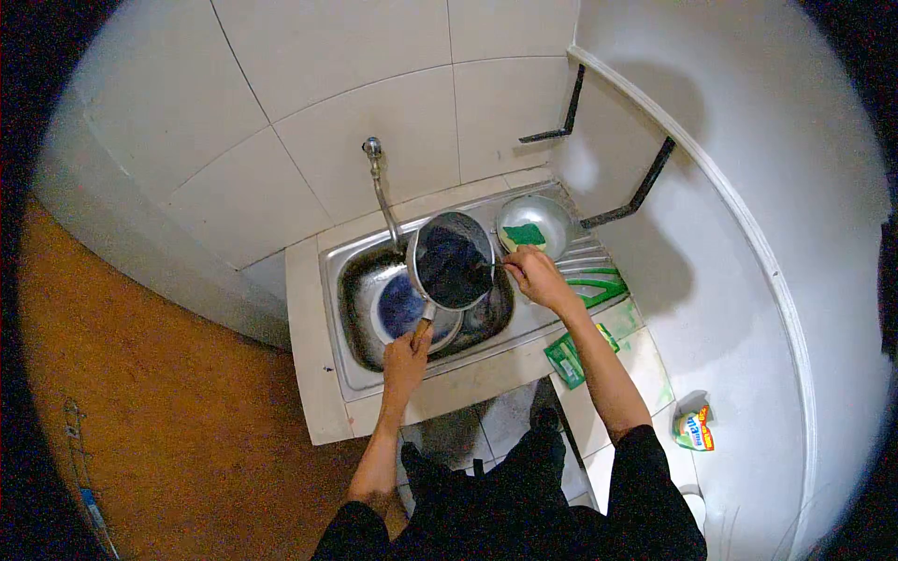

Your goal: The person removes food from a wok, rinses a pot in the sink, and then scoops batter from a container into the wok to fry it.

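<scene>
The left hand [407,360] has its fingers round the saucepan [456,224], twelve o'clock over the sink [331,309]; the right hand [538,279] pinches a thin utensil [499,266]. Four o'clock — green packet [566,363], printed pouch [694,430], lettering blurred.

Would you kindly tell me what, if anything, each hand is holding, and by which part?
The left hand holds a pan by its handle; the right hand holds a thin utensil by its outer end, its type unclear.

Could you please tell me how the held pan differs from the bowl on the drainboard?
The pan looks dark inside; the bowl looks pale. The pan has a handle, gripped by the left hand; the bowl shows none and rests on the drainboard. Both look round.
</scene>
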Demonstrator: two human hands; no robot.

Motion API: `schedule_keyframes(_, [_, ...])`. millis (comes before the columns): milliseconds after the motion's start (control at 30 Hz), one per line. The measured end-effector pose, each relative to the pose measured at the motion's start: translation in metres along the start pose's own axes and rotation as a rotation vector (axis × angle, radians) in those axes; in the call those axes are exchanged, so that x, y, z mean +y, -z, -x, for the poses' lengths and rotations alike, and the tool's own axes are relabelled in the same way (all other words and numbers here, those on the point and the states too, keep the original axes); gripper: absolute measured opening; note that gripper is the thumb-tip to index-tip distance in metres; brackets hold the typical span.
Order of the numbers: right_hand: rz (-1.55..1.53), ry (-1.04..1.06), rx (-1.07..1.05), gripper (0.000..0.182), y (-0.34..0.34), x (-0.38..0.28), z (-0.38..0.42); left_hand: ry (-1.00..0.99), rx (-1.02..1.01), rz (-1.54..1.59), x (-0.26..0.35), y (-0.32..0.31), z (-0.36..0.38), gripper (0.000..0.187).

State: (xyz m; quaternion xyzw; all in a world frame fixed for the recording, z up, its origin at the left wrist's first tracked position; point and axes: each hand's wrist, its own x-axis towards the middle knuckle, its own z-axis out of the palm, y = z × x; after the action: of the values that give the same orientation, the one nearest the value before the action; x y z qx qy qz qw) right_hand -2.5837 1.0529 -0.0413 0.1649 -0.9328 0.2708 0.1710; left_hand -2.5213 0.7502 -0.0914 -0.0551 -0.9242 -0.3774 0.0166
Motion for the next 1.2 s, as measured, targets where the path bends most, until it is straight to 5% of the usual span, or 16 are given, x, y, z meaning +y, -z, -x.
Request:
schedule_keyframes(1000, [-0.002, 0.062, 0.016, 0.013, -0.002, -0.01, -0.004, -0.088, 0.08, -0.029, 0.005, 0.007, 0.003, 0.047])
schedule_keyframes(1200, [0.017, 0.07, 0.05, 0.013, -0.01, -0.001, -0.003, 0.06, -0.029, 0.074, 0.009, 0.011, 0.005, 0.049])
